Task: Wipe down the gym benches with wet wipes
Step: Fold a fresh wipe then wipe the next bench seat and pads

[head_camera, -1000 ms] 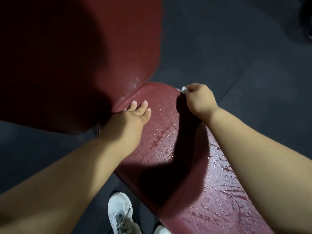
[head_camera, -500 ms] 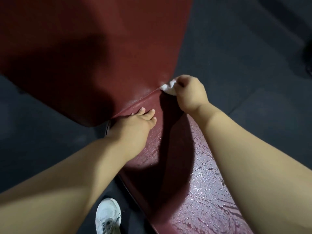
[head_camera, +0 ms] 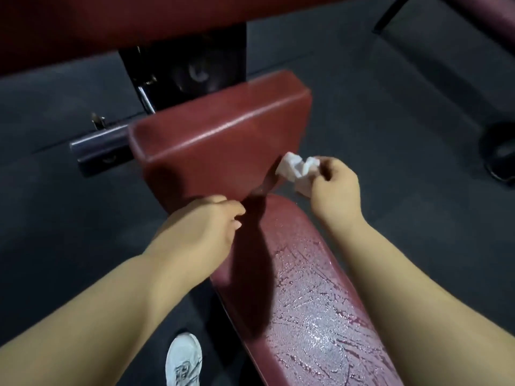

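Observation:
A dark red bench pad point(head_camera: 312, 288) runs from the bottom right toward the middle, its surface shiny with wet streaks. Beyond it sits a shorter red seat pad point(head_camera: 220, 135), dry-looking. My right hand point(head_camera: 334, 188) pinches a crumpled white wet wipe point(head_camera: 296, 169) just off the right corner of the seat pad, above the gap between the two pads. My left hand point(head_camera: 203, 227) hovers at the near edge of the seat pad with fingers loosely curled, holding nothing.
A black metal frame and bracket point(head_camera: 103, 146) jut out left of the seat pad. Another red pad point(head_camera: 111, 29) spans the top. A dark round object point(head_camera: 498, 151) lies on the grey floor at right. My white shoe point(head_camera: 184, 360) stands below.
The view has tilted up, showing the seat pad and frame. My right hand lifted the wipe off the long pad's end. My left hand came off the pad.

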`<action>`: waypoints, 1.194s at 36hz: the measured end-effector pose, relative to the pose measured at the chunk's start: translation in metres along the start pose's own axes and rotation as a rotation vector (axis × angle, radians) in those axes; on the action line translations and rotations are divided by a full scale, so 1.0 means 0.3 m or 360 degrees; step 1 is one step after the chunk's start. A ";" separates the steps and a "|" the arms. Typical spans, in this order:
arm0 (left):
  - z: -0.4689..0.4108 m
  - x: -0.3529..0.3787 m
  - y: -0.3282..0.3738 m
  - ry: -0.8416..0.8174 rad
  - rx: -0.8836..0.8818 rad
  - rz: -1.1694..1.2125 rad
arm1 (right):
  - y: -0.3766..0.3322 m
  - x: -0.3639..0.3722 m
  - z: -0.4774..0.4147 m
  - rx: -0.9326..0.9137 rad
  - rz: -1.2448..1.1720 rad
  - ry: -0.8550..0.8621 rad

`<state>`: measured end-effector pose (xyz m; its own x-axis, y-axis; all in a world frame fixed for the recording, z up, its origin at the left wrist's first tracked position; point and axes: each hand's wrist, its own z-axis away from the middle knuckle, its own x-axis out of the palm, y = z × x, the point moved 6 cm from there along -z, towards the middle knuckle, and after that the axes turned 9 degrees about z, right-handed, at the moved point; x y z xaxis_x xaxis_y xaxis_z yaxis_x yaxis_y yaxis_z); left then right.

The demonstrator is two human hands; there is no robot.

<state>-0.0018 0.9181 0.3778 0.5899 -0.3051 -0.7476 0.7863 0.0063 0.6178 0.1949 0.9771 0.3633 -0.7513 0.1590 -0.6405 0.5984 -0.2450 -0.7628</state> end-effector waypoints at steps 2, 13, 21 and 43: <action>0.032 -0.073 0.021 0.0084 0.0014 0.0086 | -0.107 -0.054 0.013 -0.0141 -0.0068 0.0136; 0.141 -0.265 -0.097 0.0232 -0.0163 0.0024 | -0.441 0.113 0.137 -0.0805 0.0328 -0.0188; 0.155 -0.316 -0.119 0.0283 0.0017 0.0041 | -0.576 0.256 0.227 -0.1423 0.0674 -0.0444; -0.010 -0.376 0.055 0.0449 0.0426 0.0097 | -0.463 0.060 -0.027 -0.1198 0.1020 -0.0217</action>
<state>-0.0547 0.9556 0.4715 0.6906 -0.0380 -0.7223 0.6946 -0.2437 0.6769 0.1005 1.0218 0.4569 -0.2219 0.0864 -0.9712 0.8872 0.4312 -0.1643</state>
